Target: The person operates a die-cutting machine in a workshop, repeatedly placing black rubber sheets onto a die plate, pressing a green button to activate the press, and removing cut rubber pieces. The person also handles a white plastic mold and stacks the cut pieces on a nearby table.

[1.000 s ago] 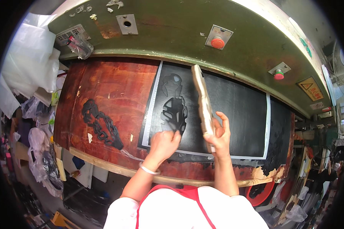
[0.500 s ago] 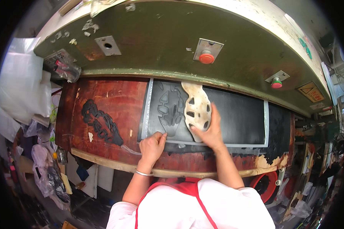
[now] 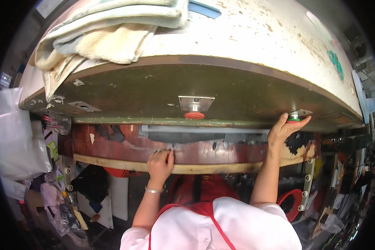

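Observation:
My right hand (image 3: pixel 280 132) is raised to the green push button (image 3: pixel 294 118) at the right of the machine's front, thumb and fingers spread around it. My left hand (image 3: pixel 160 163) rests by the front edge of the red-brown work board (image 3: pixel 112 153), fingers curled and thumb against the forefinger. Whatever may be between those fingertips is too small to make out. Beyond it, a grey-edged board (image 3: pixel 204 130) shows only as a strip under the machine's green beam (image 3: pixel 137 91). The pale cutting die and most of the black sheet are hidden beneath the beam.
A red mushroom button (image 3: pixel 194 115) sticks out mid-beam. Folded towels (image 3: pixel 112 39) lie on the machine's white top. Black cut scraps (image 3: pixel 111 132) lie on the board's left. Plastic sheeting (image 3: pixel 23 137) hangs at the left, and a red bucket (image 3: pixel 296 208) stands below right.
My right hand has left the pale die and moved right to the green button. My left hand stays near the board's front edge. The view has shifted, and the beam now covers the die.

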Demonstrator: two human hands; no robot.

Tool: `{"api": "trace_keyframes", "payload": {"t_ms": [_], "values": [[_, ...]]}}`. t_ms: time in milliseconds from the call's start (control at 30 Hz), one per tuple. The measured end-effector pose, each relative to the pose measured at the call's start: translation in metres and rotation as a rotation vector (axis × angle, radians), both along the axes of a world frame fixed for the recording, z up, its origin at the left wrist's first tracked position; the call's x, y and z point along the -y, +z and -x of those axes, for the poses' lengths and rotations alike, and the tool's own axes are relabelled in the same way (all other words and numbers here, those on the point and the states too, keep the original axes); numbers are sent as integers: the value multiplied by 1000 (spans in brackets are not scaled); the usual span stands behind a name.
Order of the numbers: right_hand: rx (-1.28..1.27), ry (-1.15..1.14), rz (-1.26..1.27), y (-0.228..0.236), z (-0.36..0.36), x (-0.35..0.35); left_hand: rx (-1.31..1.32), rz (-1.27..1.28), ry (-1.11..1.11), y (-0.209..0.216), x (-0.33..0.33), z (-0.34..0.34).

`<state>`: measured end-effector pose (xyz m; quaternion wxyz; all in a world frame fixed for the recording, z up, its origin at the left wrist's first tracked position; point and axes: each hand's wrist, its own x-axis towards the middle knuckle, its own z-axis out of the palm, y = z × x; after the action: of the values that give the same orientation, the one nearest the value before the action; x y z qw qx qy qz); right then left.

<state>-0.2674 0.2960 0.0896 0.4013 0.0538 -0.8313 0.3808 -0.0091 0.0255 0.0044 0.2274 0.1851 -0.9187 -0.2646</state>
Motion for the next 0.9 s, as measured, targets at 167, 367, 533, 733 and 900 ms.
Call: {"api": "trace_keyframes", "payload": {"t_ms": [167,367,533,733,900], "values": [[171,137,-48,-5,-35,-16,38,59,15,9,3,8],[576,519,-229,-54,-155,-21,-55,-21,16,1,-4,-8],[528,528,-245,-90,-177,-56,-14,-22,8,-11,-12,-27],[988,453,-32,-64,-193,-42,-65,-52,-22,-19,-39,-93],[316,617,-393,-39,-168,35,225,-385,-22,-11,-54,-113]]}}
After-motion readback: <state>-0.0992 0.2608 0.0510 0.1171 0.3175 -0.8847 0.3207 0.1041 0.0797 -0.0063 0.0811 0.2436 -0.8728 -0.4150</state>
